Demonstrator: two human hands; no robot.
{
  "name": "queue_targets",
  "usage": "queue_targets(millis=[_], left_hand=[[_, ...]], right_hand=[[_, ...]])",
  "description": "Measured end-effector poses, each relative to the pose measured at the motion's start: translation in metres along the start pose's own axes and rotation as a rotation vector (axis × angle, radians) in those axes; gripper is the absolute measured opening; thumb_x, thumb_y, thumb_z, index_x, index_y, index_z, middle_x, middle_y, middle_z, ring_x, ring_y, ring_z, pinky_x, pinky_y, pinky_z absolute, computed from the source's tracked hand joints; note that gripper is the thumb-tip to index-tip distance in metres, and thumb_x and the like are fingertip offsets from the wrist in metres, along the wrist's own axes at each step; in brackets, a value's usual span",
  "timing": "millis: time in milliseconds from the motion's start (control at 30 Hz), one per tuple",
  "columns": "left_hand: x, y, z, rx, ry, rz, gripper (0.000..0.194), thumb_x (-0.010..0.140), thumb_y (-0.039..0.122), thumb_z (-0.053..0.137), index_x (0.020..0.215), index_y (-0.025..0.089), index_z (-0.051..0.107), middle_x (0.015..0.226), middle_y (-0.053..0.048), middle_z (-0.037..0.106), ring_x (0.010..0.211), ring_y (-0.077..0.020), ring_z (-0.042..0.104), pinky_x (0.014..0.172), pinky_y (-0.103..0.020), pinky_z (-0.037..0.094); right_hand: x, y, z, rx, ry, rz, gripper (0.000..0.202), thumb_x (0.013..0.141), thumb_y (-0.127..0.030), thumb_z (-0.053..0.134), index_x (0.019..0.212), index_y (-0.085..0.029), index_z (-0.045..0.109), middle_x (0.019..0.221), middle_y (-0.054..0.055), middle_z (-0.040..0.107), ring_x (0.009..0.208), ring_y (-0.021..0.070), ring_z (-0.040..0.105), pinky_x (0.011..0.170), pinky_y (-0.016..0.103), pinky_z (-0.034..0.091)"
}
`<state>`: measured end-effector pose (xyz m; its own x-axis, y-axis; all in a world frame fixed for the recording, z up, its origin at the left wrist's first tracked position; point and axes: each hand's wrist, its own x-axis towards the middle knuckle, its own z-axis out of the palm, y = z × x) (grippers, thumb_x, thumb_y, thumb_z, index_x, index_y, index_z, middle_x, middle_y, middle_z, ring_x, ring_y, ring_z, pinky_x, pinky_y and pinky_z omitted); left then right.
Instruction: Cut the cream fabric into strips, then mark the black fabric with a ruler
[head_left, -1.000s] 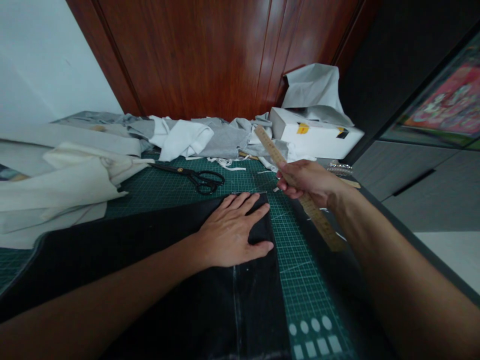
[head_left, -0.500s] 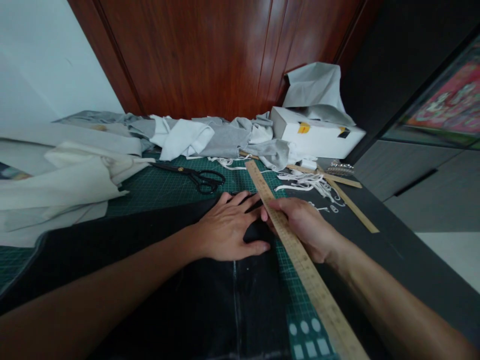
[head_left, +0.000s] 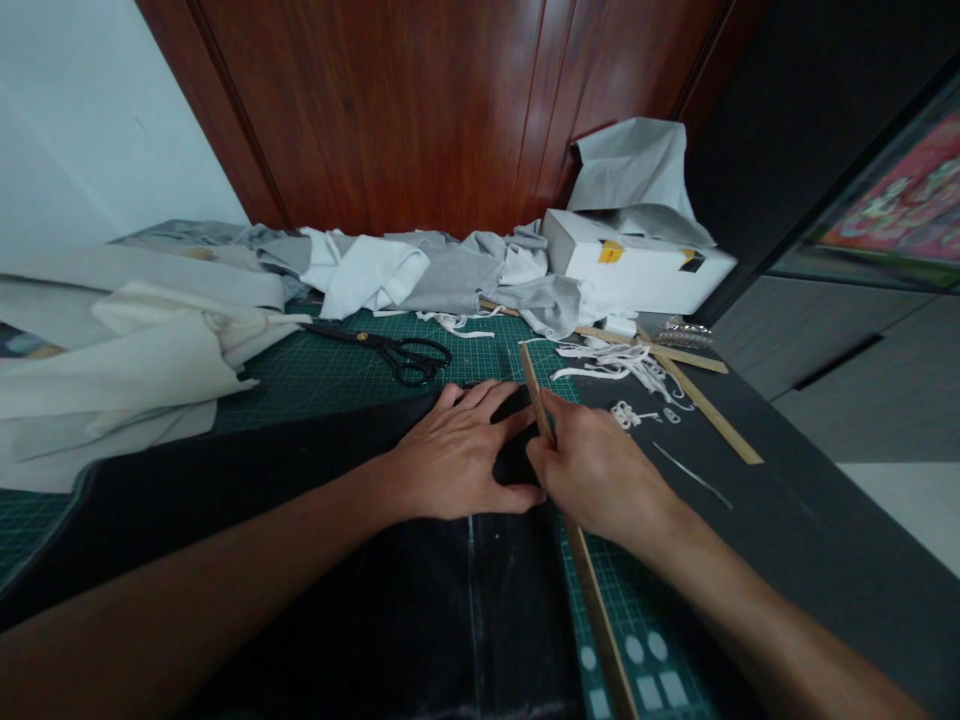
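Dark fabric [head_left: 420,610] with a pale line running down it lies across the green cutting mat [head_left: 510,345]. My left hand [head_left: 461,455] rests flat on this fabric near its far right corner, fingers spread. In my right hand [head_left: 592,455] is a long wooden ruler [head_left: 596,600], gripped partway along and turned up on its narrow edge. The ruler runs beside the fabric's right edge, its far end beyond both hands. Whether it touches the fabric cannot be made out.
Black scissors [head_left: 409,355] lie on the mat behind my left hand. Cream cloth [head_left: 135,350] is heaped at left, grey and white scraps [head_left: 450,270] along the back. A white box [head_left: 637,265], white cords [head_left: 622,360] and wooden strips [head_left: 705,410] are at right.
My right hand has rolled the ruler from its broad face onto its edge and swung its near end left, closer to the fabric. The left hand has hardly moved.
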<state>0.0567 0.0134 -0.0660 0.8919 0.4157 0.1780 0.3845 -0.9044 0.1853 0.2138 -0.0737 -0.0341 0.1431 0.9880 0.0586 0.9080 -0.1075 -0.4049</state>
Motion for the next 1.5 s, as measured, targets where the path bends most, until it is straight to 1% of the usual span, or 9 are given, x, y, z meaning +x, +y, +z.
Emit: queue_targets(millis=[133,300,500,567,667,800,900,1067,1500], left_hand=[[0.002,0.0,0.0,-0.045,0.045,-0.018,0.079,0.073,0.059,0.075,0.14,0.024,0.05,0.148,-0.014,0.05,0.135,-0.0348,0.048,0.105,-0.052,0.037],[0.004,-0.004,0.002,-0.107,0.067,-0.052,0.08,0.067,0.055,0.079,0.131,0.018,0.05,0.139,-0.016,0.056,0.131,-0.0358,0.052,0.106,-0.051,0.036],[0.002,-0.005,0.002,-0.184,0.108,-0.075,0.089,0.067,0.048,0.078,0.139,0.015,0.037,0.132,-0.018,0.06,0.123,-0.0352,0.058,0.102,-0.053,0.038],[0.0,-0.004,-0.001,-0.182,0.087,-0.047,0.085,0.07,0.047,0.077,0.141,0.019,0.038,0.138,-0.016,0.057,0.127,-0.0351,0.055,0.103,-0.053,0.037],[-0.001,-0.003,-0.007,-0.165,0.041,-0.014,0.055,0.085,0.035,0.065,0.137,0.025,0.049,0.142,-0.01,0.055,0.133,-0.031,0.051,0.104,-0.052,0.037],[0.0,-0.004,-0.004,-0.171,0.074,-0.068,0.035,0.101,0.035,0.045,0.135,0.027,0.055,0.14,-0.008,0.056,0.134,-0.0269,0.051,0.107,-0.052,0.038],[0.002,-0.005,0.001,-0.141,0.13,-0.105,0.039,0.097,0.047,0.055,0.127,0.023,0.061,0.142,-0.013,0.05,0.135,-0.0315,0.049,0.11,-0.052,0.039],[0.003,-0.006,0.001,-0.101,0.128,-0.095,0.041,0.092,0.046,0.063,0.125,0.021,0.063,0.146,-0.015,0.05,0.139,-0.0332,0.046,0.109,-0.053,0.041],[0.002,-0.008,-0.002,-0.116,0.144,-0.053,0.039,0.089,0.04,0.067,0.122,0.02,0.064,0.14,-0.012,0.057,0.139,-0.0305,0.046,0.114,-0.049,0.039]], right_hand=[[-0.002,-0.008,0.008,-0.185,-0.022,0.031,0.051,0.085,-0.019,0.049,0.132,-0.004,0.061,0.089,0.022,0.078,0.08,0.0373,0.076,0.065,0.041,0.051],[-0.004,-0.017,0.016,-0.287,-0.079,0.064,0.064,0.087,-0.021,0.051,0.146,0.002,0.051,0.095,0.027,0.078,0.085,0.0401,0.078,0.068,0.045,0.057],[-0.006,-0.019,0.01,-0.259,-0.097,0.0,0.061,0.103,-0.047,0.036,0.135,0.0,0.059,0.094,0.026,0.078,0.087,0.0424,0.078,0.072,0.051,0.058],[-0.006,-0.014,0.005,-0.209,-0.136,-0.05,0.054,0.106,-0.041,0.029,0.13,-0.004,0.061,0.095,0.024,0.079,0.088,0.0399,0.078,0.073,0.049,0.058],[-0.005,-0.003,-0.002,-0.158,-0.189,-0.13,0.044,0.106,-0.03,0.03,0.125,-0.008,0.063,0.096,0.02,0.079,0.086,0.0343,0.079,0.073,0.042,0.057],[-0.006,0.01,-0.006,-0.241,-0.19,-0.158,0.042,0.104,-0.026,0.038,0.138,-0.013,0.058,0.1,0.018,0.08,0.086,0.0337,0.079,0.067,0.039,0.055],[-0.008,0.015,-0.006,-0.317,-0.182,-0.122,0.045,0.105,-0.033,0.043,0.146,-0.019,0.056,0.104,0.017,0.08,0.088,0.0359,0.079,0.066,0.041,0.055],[-0.005,0.02,-0.007,-0.359,-0.174,-0.123,0.047,0.104,-0.037,0.051,0.149,-0.024,0.055,0.105,0.016,0.081,0.09,0.036,0.079,0.067,0.041,0.056],[-0.009,0.023,0.002,-0.345,-0.137,-0.195,0.052,0.104,-0.028,0.045,0.152,-0.01,0.051,0.101,0.02,0.081,0.082,0.0377,0.079,0.056,0.04,0.052]])
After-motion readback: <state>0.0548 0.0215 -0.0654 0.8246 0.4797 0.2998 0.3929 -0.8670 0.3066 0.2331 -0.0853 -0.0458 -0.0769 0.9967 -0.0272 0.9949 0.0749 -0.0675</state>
